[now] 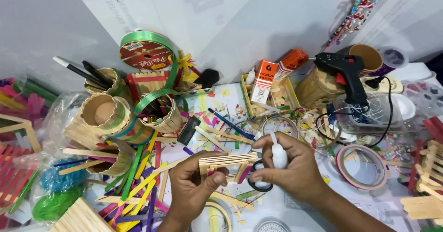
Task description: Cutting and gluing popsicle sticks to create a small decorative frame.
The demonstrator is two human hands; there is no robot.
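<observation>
head view | lower centre: left hand (191,183) closed around a small craft-stick frame (227,163), pinning it steady, long axis left-right across the frame | right hand (286,167) gripping a white glue bottle (278,154), nozzle up, just right of the frame | black scissors (258,176) beneath | black glue gun (347,75) upper right on cluttered tabletop (277,209)

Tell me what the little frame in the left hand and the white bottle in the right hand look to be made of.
Little frame in the left hand: flat craft sticks, apparently bare unvarnished wood, pale tan and matte, with a pink stick beneath.
White bottle in the right hand: probably soft plastic, smooth, opaque, slightly glossy, tapering to a nozzle.
</observation>
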